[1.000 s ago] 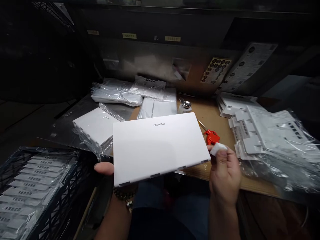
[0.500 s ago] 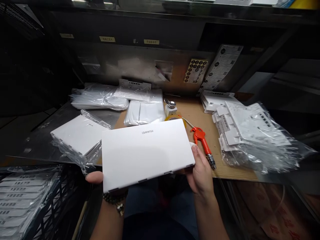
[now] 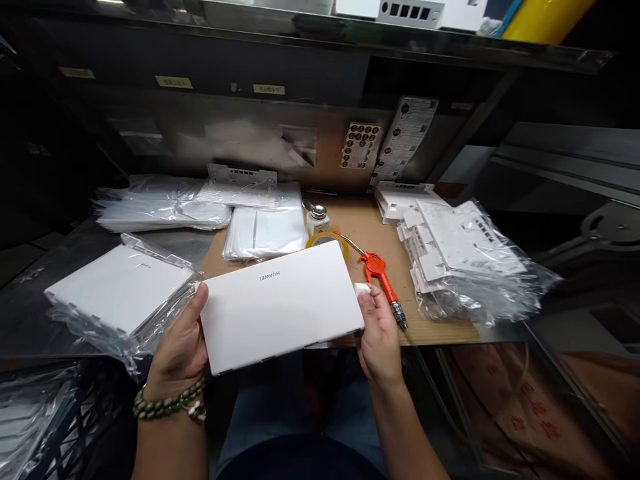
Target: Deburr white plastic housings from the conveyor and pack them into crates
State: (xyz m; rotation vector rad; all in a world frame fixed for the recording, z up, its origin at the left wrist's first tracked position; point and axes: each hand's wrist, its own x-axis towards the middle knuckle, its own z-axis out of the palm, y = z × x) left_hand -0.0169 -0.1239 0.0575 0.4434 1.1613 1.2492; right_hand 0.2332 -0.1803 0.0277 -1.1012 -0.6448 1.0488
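A flat white plastic cover (image 3: 280, 303) with a brand name printed near its far edge is held level over my lap at the bench's front edge. My left hand (image 3: 180, 343), wearing a green bead bracelet, grips its left end, thumb on top. My right hand (image 3: 377, 333) grips its right end and also pinches a small white wad (image 3: 361, 289) between thumb and fingers.
An orange air-blow gun (image 3: 377, 273) lies on the brown cardboard mat (image 3: 430, 320) just right of my hand. Bagged white covers (image 3: 117, 290) sit left, bagged white parts (image 3: 470, 257) right. A small dispenser bottle (image 3: 317, 219), a yellow tape roll (image 3: 327, 238) and more bags stand behind.
The cover has come lower and nearer to me. My left hand shifted from under its corner to gripping its left end. The view swung left and down.
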